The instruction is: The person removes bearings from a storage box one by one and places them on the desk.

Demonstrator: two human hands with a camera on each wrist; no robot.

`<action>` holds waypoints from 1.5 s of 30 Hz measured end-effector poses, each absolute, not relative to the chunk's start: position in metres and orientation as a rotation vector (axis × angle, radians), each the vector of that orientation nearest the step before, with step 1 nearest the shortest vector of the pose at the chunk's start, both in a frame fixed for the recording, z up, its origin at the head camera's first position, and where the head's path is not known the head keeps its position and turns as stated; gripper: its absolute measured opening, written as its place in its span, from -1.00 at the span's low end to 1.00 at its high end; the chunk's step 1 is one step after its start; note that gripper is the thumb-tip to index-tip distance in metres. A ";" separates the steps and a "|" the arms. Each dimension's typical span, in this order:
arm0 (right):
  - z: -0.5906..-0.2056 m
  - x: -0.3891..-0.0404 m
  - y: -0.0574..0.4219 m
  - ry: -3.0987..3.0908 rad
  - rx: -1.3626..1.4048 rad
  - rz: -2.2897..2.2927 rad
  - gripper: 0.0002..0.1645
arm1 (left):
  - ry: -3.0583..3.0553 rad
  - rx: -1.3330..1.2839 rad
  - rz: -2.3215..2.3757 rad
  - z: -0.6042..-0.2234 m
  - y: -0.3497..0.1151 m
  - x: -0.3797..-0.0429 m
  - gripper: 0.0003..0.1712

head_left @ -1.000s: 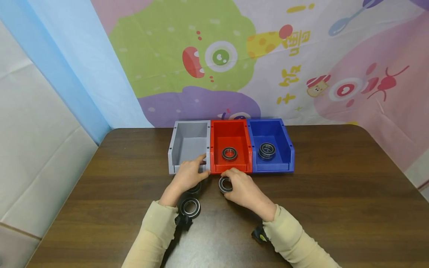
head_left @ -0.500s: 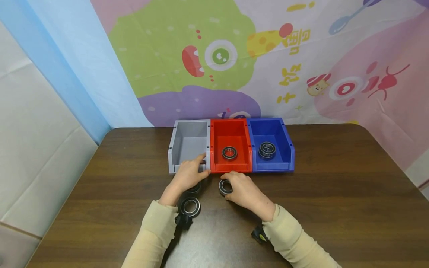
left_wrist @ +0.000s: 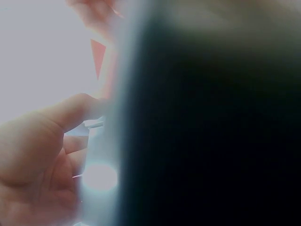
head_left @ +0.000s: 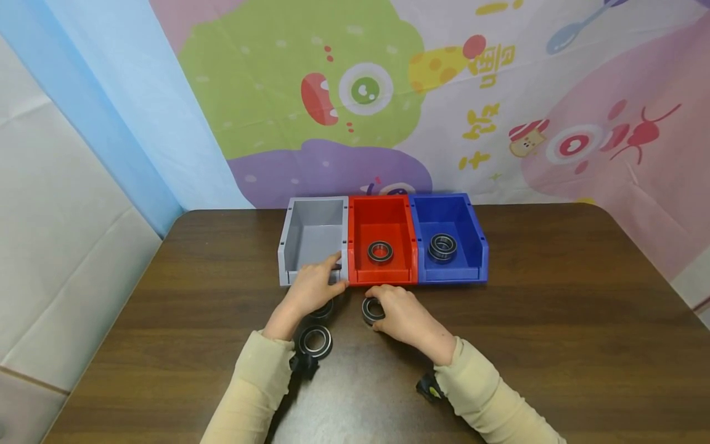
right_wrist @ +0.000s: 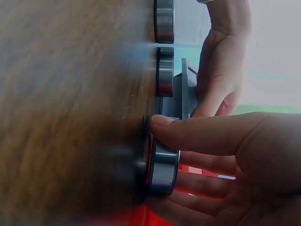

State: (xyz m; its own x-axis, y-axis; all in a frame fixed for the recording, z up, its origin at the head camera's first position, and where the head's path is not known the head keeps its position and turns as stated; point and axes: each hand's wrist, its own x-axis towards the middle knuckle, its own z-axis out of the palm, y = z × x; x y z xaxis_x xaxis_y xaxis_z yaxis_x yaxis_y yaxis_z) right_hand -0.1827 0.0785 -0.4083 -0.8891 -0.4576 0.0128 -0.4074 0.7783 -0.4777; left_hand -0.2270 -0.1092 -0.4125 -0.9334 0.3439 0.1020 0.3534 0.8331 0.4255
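Left hand (head_left: 312, 290) grips the gray bin (head_left: 318, 214) near-right; right hand (head_left: 407, 315) pinches a bearing (head_left: 367, 313), ideally with even rim pressure.

Both arms wear long sleeves of pale cream cloth. The left sleeve (head_left: 235, 404) runs up from the lower left of centre in the head view and ends in a wide, turned-back-looking left cuff (head_left: 270, 359). The right sleeve (head_left: 513, 414), at lower right, is puckered with soft folds behind its own broad right cuff (head_left: 468, 377). A small, blocky black left wrist unit (head_left: 304, 366) sits below the left cuff; its partner, the black right wrist unit (head_left: 429, 387), bears a yellow-green mark. The left hand (head_left: 312, 288) and right hand (head_left: 403, 312) are ungloved, with slender fingers (right_wrist: 202, 182). The right thumbnail (right_wrist: 163, 120) is short.
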 end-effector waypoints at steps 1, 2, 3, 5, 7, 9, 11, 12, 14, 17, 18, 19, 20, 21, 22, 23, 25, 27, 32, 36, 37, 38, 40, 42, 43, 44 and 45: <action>-0.409 -0.183 0.079 2.866 -0.699 -0.730 -0.43 | -2.987 -0.570 -0.698 -0.412 -0.109 -0.227 -0.32; -0.409 -0.183 0.079 2.866 -0.699 -0.728 -0.43 | -2.987 -0.569 -0.699 -0.412 -0.109 -0.227 -0.32; -0.409 -0.183 0.079 2.867 -0.698 -0.725 -0.42 | -2.988 -0.569 -0.700 -0.412 -0.109 -0.227 -0.32; -0.409 -0.184 0.079 2.866 -0.696 -0.723 -0.42 | -2.991 -0.571 -0.704 -0.412 -0.109 -0.227 -0.32; -0.409 -0.184 0.079 2.864 -0.692 -0.723 -0.42 | -2.995 -0.572 -0.705 -0.411 -0.109 -0.227 -0.32; -0.409 -0.184 0.079 2.861 -0.687 -0.726 -0.43 | -3.002 -0.570 -0.705 -0.411 -0.108 -0.227 -0.32; -0.408 -0.184 0.079 2.862 -0.685 -0.728 -0.43 | -3.007 -0.568 -0.704 -0.411 -0.108 -0.227 -0.32; -0.408 -0.184 0.079 2.862 -0.686 -0.728 -0.44 | -3.009 -0.567 -0.705 -0.410 -0.108 -0.227 -0.31; -0.408 -0.184 0.079 2.863 -0.688 -0.727 -0.44 | -3.008 -0.569 -0.705 -0.410 -0.108 -0.227 -0.32; -0.408 -0.184 0.080 2.860 -0.680 -0.730 -0.44 | -3.003 -0.579 -0.701 -0.410 -0.108 -0.227 -0.32; -0.408 -0.185 0.080 2.858 -0.677 -0.731 -0.44 | -3.000 -0.581 -0.701 -0.410 -0.108 -0.227 -0.32; -0.408 -0.185 0.080 2.858 -0.673 -0.730 -0.44 | -2.999 -0.583 -0.701 -0.411 -0.108 -0.227 -0.32; -0.409 -0.185 0.080 2.858 -0.671 -0.728 -0.44 | -2.999 -0.583 -0.701 -0.411 -0.108 -0.228 -0.32; -0.409 -0.185 0.080 2.859 -0.669 -0.727 -0.44 | -2.998 -0.586 -0.702 -0.411 -0.108 -0.228 -0.32; -0.409 -0.185 0.080 2.861 -0.668 -0.723 -0.44 | -2.998 -0.588 -0.703 -0.411 -0.108 -0.228 -0.32; -0.409 -0.185 0.080 2.864 -0.668 -0.720 -0.44 | -2.997 -0.591 -0.704 -0.411 -0.109 -0.228 -0.32; -0.409 -0.185 0.080 2.877 -0.676 -0.707 -0.44 | -2.999 -0.591 -0.703 -0.411 -0.109 -0.228 -0.31; -0.409 -0.184 0.080 2.890 -0.682 -0.688 -0.44 | -3.002 -0.590 -0.701 -0.411 -0.109 -0.228 -0.31; -0.409 -0.183 0.080 2.915 -0.659 -0.605 -0.43 | -3.012 -0.593 -0.689 -0.412 -0.110 -0.227 -0.30; -0.408 -0.183 0.079 2.918 -0.634 -0.554 -0.41 | -3.016 -0.592 -0.693 -0.411 -0.110 -0.227 -0.31; -0.408 -0.183 0.079 2.918 -0.639 -0.554 -0.42 | -3.017 -0.589 -0.697 -0.411 -0.110 -0.226 -0.31; -0.408 -0.184 0.079 2.915 -0.643 -0.559 -0.42 | -3.018 -0.586 -0.703 -0.411 -0.110 -0.226 -0.31; -0.408 -0.184 0.079 2.914 -0.658 -0.564 -0.43 | -3.018 -0.584 -0.712 -0.411 -0.110 -0.226 -0.31; -0.408 -0.185 0.080 2.914 -0.666 -0.569 -0.44 | -3.018 -0.584 -0.720 -0.411 -0.110 -0.227 -0.31; -0.408 -0.185 0.080 2.914 -0.666 -0.574 -0.44 | -3.015 -0.587 -0.717 -0.412 -0.110 -0.227 -0.31; -0.408 -0.185 0.080 2.914 -0.662 -0.577 -0.45 | -3.013 -0.589 -0.714 -0.412 -0.110 -0.227 -0.32; -0.408 -0.184 0.080 2.916 -0.662 -0.573 -0.44 | -3.014 -0.589 -0.710 -0.412 -0.109 -0.228 -0.32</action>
State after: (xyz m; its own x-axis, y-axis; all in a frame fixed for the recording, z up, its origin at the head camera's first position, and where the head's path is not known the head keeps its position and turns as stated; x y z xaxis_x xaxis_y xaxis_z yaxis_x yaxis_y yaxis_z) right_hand -0.1845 0.0801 -0.4076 -0.9009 -0.4339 -0.0112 -0.3974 0.8349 -0.3809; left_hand -0.2279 -0.1092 -0.4124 -0.9302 0.3595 0.0746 0.3550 0.8286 0.4329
